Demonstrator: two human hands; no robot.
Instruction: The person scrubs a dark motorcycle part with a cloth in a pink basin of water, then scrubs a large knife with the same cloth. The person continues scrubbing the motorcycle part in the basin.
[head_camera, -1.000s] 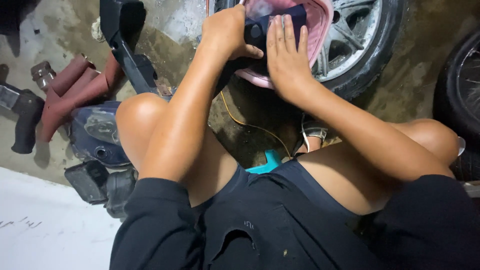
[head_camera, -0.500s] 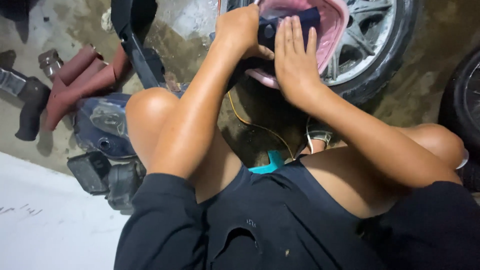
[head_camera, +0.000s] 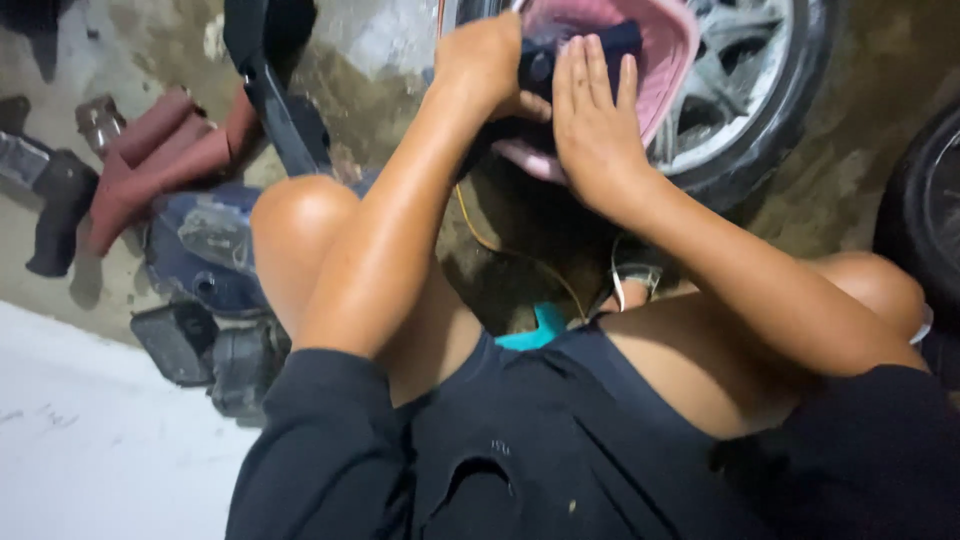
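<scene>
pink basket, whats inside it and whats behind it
Inside the pink basket sits a dark blue part, gripped by the left hand with the right hand flat against it. Behind stands a spoked wheel. The hands hide the basket's bottom.

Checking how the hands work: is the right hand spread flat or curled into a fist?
Spread flat: the right hand lies with fingers extended against the dark part in the pink housing.

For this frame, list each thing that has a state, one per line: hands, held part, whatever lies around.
Left hand: closed around the dark part.
Right hand: flat, fingers straight, pressed on the dark part.
Dark part: held inside the pink shell.
Pink shell: leaning against the wheel.
Wheel: on the ground.
Red panels: lying loose on the floor.
</scene>
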